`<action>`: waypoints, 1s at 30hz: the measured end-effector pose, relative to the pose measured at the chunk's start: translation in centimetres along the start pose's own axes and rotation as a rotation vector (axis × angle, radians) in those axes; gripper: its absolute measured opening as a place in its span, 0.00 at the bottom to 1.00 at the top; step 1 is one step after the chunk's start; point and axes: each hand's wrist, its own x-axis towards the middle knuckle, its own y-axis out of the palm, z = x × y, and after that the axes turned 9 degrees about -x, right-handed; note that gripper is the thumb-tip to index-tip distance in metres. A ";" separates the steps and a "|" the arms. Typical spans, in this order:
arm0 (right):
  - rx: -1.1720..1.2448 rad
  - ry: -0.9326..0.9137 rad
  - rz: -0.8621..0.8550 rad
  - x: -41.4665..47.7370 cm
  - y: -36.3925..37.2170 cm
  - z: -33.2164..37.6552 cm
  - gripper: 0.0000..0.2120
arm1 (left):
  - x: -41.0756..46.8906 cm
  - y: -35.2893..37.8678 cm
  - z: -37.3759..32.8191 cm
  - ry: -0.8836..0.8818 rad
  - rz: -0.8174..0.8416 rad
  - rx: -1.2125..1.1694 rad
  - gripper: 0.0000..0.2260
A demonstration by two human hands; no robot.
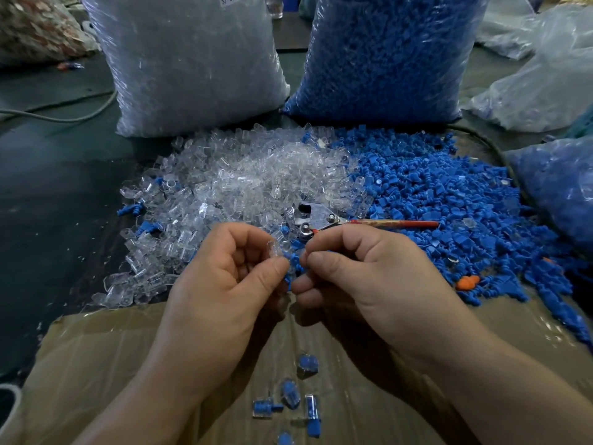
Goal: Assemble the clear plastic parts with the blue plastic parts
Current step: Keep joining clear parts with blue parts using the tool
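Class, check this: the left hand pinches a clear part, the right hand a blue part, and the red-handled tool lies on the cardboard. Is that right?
Not quite. The head view shows the red-handled tool lying on the heaps of loose parts beyond the hands, not on the cardboard. The rest holds: the left hand pinches a clear part, the right hand a blue part.

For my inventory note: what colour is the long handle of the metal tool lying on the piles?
The handle is red, best seen in the head view.

Left hand [224,281], right hand [372,277], 2 bare forearms [144,396]
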 end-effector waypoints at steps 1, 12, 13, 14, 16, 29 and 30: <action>0.021 0.004 0.021 0.0 0.0 0.0 0.03 | 0.0 0.0 0.0 -0.006 0.001 -0.007 0.08; 0.207 0.010 -0.005 0.2 -0.1 0.5 0.10 | -0.1 -0.4 -1.1 -0.039 -0.138 0.045 0.06; 0.245 0.017 0.011 0.3 -0.3 0.6 0.12 | -0.1 -0.4 -1.3 -0.080 -0.134 -0.061 0.08; 0.265 0.023 0.029 0.3 -0.4 0.5 0.12 | -0.1 -0.3 -1.6 -0.115 -0.129 -0.157 0.10; 0.275 0.036 0.059 0.3 -0.7 0.5 0.10 | 0.0 -0.3 -1.8 -0.147 -0.110 -0.269 0.07; 0.165 -0.056 0.035 -0.3 -1.3 0.4 0.07 | 0.0 -2.2 -2.9 -0.250 0.118 -0.028 0.16; 0.166 -0.050 0.025 -0.2 -1.3 0.3 0.05 | -0.1 -2.1 -3.0 -0.264 0.161 0.004 0.16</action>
